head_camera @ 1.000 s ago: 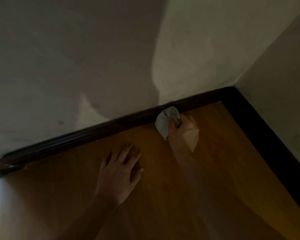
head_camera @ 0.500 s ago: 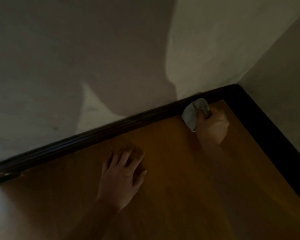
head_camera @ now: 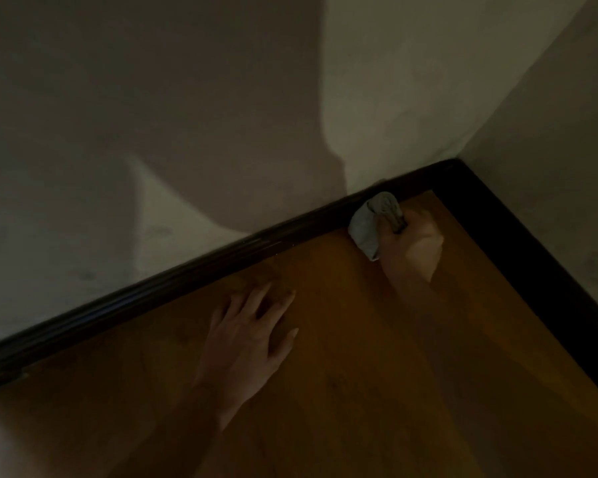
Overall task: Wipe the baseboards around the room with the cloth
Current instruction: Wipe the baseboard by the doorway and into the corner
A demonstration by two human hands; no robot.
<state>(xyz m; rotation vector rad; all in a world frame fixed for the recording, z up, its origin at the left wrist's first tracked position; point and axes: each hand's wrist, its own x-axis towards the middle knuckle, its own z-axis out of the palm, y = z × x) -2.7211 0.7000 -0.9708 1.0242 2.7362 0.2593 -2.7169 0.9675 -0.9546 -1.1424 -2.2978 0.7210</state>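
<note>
A dark wooden baseboard (head_camera: pixel 173 282) runs along the foot of the pale wall from lower left up to the room corner, where a second baseboard (head_camera: pixel 532 270) continues down the right wall. My right hand (head_camera: pixel 413 244) grips a crumpled pale grey cloth (head_camera: pixel 372 225) and holds it against the first baseboard, a short way left of the corner. My left hand (head_camera: pixel 249 334) rests flat on the wooden floor with fingers spread, apart from the baseboard.
The orange-brown wooden floor (head_camera: pixel 359 374) fills the lower half of the view. Two pale walls meet at the corner (head_camera: pixel 458 160) on the upper right. A large shadow covers the left wall. The scene is dim.
My right hand has slid the cloth along the baseboard to the right, toward the corner. My left hand has stayed planted on the floor.
</note>
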